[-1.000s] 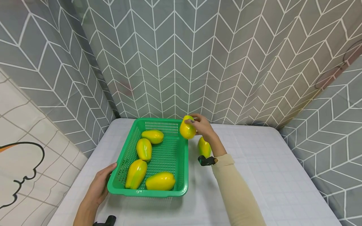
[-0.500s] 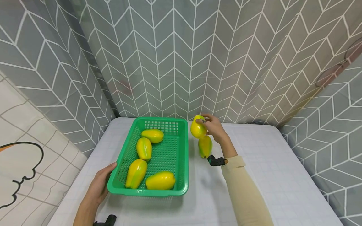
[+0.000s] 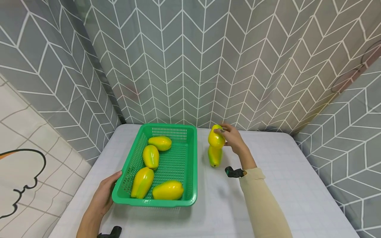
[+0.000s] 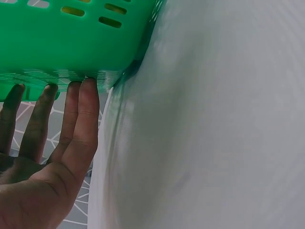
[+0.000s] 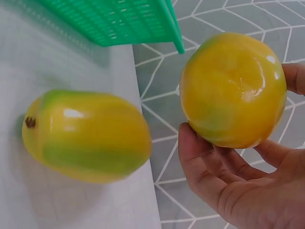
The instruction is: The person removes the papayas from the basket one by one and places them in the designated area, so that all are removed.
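My right hand [image 3: 233, 138] grips a yellow papaya [image 3: 216, 137], fingers and thumb curled round it. The right wrist view shows the held papaya [image 5: 233, 90] end-on, raised off the table. Below and partly behind it in the head view lies another yellow-green papaya [image 3: 215, 156] on the table. My left hand [image 3: 102, 195] touches the left side of a green basket [image 3: 192, 172]. In the left wrist view its fingers [image 4: 86, 114] are straight, tips against the basket's outer wall. Several papayas lie in the basket, among them one [image 3: 168, 190] near its front.
A white cloth covers the table [image 3: 282, 185], which reaches to the patterned grey curtain [image 3: 184, 66] behind. Similar curtain hangs at both sides. Each wrist wears a small black camera mount [image 3: 234, 172].
My right hand has carried the papaya from above the basket's right rim out to the right, over the papaya on the table. The left hand and basket have stayed nearly still.
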The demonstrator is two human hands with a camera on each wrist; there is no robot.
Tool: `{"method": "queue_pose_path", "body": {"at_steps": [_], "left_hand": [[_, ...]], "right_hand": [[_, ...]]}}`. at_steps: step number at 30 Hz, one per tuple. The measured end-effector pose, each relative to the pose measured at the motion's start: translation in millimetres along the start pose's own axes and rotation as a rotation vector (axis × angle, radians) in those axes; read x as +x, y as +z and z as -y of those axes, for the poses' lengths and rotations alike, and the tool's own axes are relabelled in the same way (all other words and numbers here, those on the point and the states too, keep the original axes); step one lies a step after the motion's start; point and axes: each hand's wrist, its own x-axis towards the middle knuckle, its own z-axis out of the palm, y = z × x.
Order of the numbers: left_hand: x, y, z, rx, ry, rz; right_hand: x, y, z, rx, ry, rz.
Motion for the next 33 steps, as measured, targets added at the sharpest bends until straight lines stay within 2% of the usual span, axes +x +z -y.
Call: {"method": "queue_pose_path", "body": {"at_steps": [14,33], "left_hand": [[-1.3,-0.4,-1.2,-0.006,0.004,0.004],[-1.5,0.6,-2.6,-0.011,-0.017,-0.003]], "right_hand": [[-4.7,-20,-18,-0.052,0.011,-0.022],[-7.9,-29,-36,-0.088,0.079,-0.032]]}}
